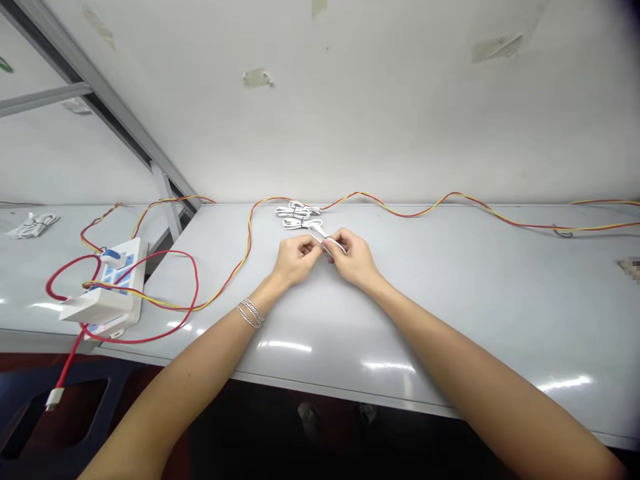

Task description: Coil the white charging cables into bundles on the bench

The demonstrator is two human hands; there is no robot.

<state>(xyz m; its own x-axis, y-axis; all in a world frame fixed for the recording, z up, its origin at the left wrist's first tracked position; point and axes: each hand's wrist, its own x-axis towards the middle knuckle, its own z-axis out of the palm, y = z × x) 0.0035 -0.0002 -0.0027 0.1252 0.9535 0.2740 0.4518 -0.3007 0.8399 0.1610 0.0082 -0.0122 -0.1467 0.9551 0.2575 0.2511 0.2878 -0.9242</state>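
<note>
While our left hand point(296, 259) and right hand point(354, 257) pinched folded white plastic cable point(319, 234), we likely needed soft, steady grip.

Cable bundles point(299, 213) beyond left hand point(296, 261)

Fingers point(344, 235) of both hands cover the middle of the held white cable point(317, 231), hiding part of its length. A white adapter point(100, 304) blocks some sockets of the power strip point(134, 270). The left edge crops a green thing point(5, 65); the right edge crops a pixelated object point(631, 268). Below the counter point(345, 320), the shoes point(309, 415) are dim and indistinct. Both forearms point(210, 360) run off the bottom edge.
</note>
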